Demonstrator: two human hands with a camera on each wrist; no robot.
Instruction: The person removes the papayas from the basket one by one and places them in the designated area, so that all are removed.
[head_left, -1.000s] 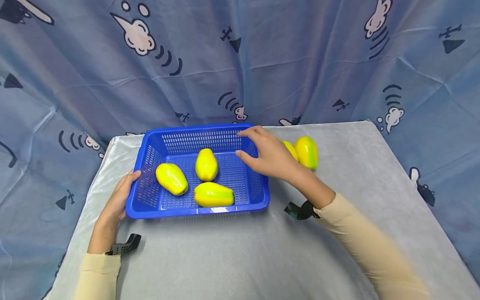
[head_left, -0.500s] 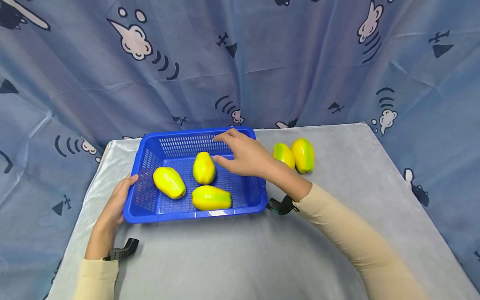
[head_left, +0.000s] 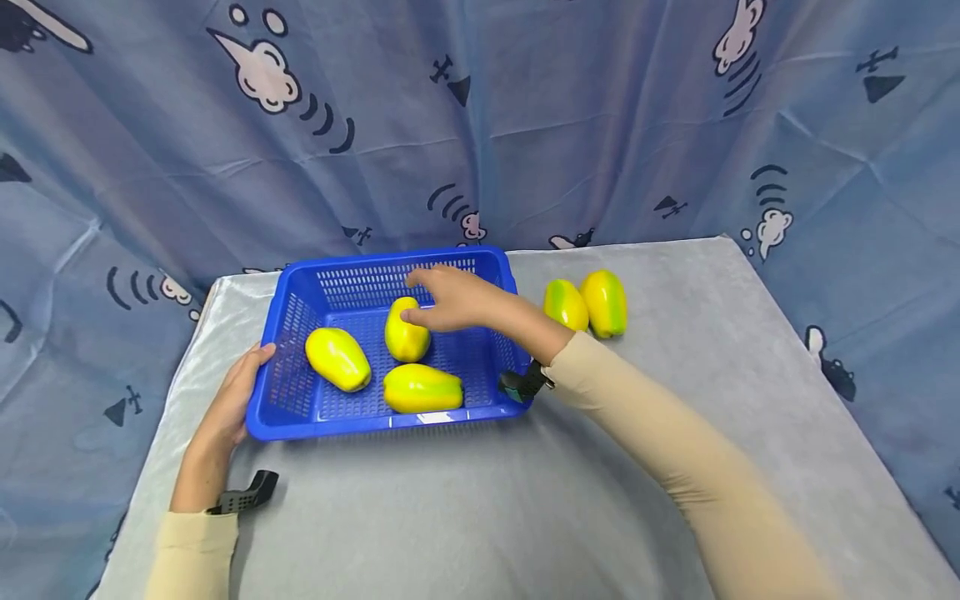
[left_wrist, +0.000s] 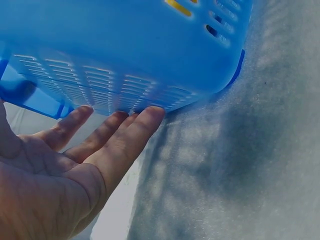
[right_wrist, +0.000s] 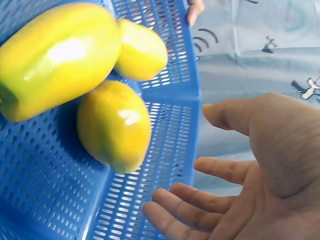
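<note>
A blue plastic basket (head_left: 330, 429) holds three glossy yellow papayas: a left one (head_left: 337, 358), a back one (head_left: 405, 337) and a front one (head_left: 423, 389). At the basket's left end my left hand (head_left: 236, 392) holds it, thumb at the rim. The left wrist view shows its fingers (left_wrist: 125, 137) against the outside of the slotted wall. Over the basket's interior my right hand (head_left: 453, 298) reaches in from the right, fingers spread and holding nothing. Its thumb overlaps the back papaya in the head view; the right wrist view shows the palm with a gap to the papaya (right_wrist: 114, 127).
Two more papayas, one (head_left: 566, 307) beside the other (head_left: 604, 303), lie on the grey cloth-covered table (head_left: 675, 350) right of the basket. A blue printed curtain (head_left: 570, 125) hangs behind the table and at both sides.
My right hand has moved left, from the basket's right rim to over the back papaya. The left hand stays at the left rim, and the papayas keep their places.
</note>
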